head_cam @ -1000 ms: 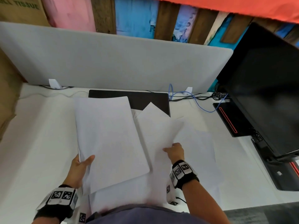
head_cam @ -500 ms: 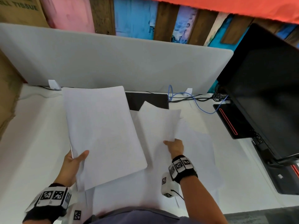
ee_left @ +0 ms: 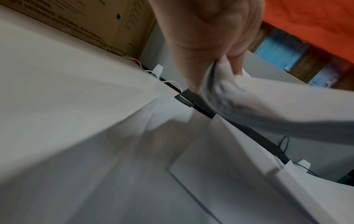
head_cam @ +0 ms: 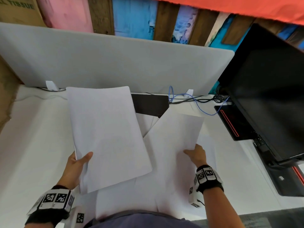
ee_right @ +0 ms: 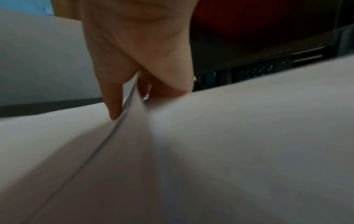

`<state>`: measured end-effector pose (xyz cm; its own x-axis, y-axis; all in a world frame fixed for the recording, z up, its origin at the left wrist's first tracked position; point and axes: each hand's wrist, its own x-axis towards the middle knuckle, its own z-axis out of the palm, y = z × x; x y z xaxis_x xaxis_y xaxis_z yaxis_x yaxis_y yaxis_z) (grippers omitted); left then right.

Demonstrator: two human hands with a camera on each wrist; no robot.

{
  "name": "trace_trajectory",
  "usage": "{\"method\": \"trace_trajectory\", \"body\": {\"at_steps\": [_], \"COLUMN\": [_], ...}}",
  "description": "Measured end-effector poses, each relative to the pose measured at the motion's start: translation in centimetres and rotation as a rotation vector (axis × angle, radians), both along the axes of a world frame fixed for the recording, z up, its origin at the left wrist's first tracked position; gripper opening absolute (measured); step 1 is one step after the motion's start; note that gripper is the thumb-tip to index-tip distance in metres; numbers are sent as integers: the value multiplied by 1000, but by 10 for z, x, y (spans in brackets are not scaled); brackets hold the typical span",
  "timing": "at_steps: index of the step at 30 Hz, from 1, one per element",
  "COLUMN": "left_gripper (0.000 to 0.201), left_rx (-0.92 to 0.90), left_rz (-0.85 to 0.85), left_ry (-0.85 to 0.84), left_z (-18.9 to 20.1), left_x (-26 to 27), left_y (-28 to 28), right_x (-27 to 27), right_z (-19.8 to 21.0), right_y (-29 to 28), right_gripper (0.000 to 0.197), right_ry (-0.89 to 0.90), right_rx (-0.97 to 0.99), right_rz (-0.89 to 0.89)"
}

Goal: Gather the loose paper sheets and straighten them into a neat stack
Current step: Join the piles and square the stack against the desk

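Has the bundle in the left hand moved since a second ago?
Yes. The bundle went away from the person: its top edge now reaches the grey divider.

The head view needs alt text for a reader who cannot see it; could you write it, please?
A person's left hand holds a sheaf of white paper above a white desk, while the right hand pinches another sheet among loose overlapping sheets.

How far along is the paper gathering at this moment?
Partly done: the left hand holds a gathered bundle off the desk. In hand: the right hand pinches another sheet. Left: more loose sheets lie underneath, and nothing is squared up yet.
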<state>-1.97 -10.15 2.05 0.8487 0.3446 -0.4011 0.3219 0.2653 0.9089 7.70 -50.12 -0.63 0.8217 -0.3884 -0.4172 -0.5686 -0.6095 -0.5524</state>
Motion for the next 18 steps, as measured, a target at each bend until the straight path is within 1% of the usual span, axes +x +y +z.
{"method": "trace_trajectory", "body": {"at_steps": [2, 3, 4, 5, 7, 8, 10, 13, 15, 16, 18], "left_gripper": [16, 18, 19, 21, 20, 17, 14, 19, 20, 21, 23], "left_rx": [4, 2, 3, 7, 18, 22, 30, 30, 24, 19, 20], "left_rz": [-10, -15, -18, -18, -5, 3, 28, 61, 70, 70, 64], "left_ry": [-3, -7, -9, -7, 2, 4, 11, 8, 2, 0, 6], "left_z": [0, 0, 0, 0, 2, 2, 2, 1, -1, -1, -2], "left_x": [0, 0, 0, 0, 0, -1, -2, -3, -3, -2, -2], "left_y": [-2, -3, -4, -5, -5, -3, 0, 7, 9, 9, 9], "right_x": [-4, -6, -7, -7, -6, -6, -2, -3, -6, -7, -12], "right_z": [0, -2, -5, -7, -4, 3, 17, 36, 36, 32, 20], "right_y": [7, 11, 14, 16, 17, 14, 3, -3, 6, 12, 23], "right_gripper": [67, 69, 65, 57, 44, 42, 46, 63, 66, 65, 57], "right_ry": [-27, -8, 28, 54, 55, 36, -54, -169, -138, -94, 40], "right_rx": [113, 146, 158, 172, 211, 199, 140, 188, 201, 202, 245], "right_rz": [-72, -80, -53, -19, 18, 23, 23, -41, -83, -84, -31]}}
